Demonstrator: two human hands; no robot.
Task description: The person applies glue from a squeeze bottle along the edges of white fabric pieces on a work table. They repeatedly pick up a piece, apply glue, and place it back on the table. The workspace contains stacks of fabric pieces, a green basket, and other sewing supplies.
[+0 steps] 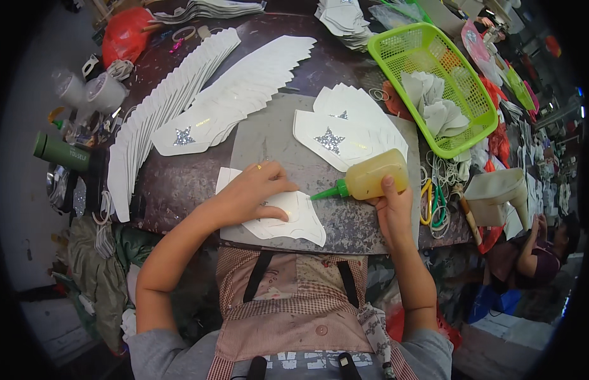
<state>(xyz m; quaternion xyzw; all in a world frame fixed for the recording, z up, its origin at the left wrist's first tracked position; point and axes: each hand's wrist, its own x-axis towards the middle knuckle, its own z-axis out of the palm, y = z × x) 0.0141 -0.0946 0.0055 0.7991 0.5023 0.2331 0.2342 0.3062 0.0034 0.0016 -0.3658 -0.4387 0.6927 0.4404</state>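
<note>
A white cut piece with curved edges and thin drawn lines lies on the grey board in front of me. My left hand holds it down, thumb and fingers pressed onto its surface. In my right hand is a squeeze bottle of yellowish liquid, tilted so its green nozzle points left. The nozzle tip is at the piece's upper right edge; whether it touches, I cannot tell. Just beyond lies a small stack of white pieces with glittery silver stars.
Long fanned rows of white pieces spread across the left. A green plastic basket holding white pieces stands at the right. Near it lie scissors and a beige container. A green bottle is far left; another person sits right.
</note>
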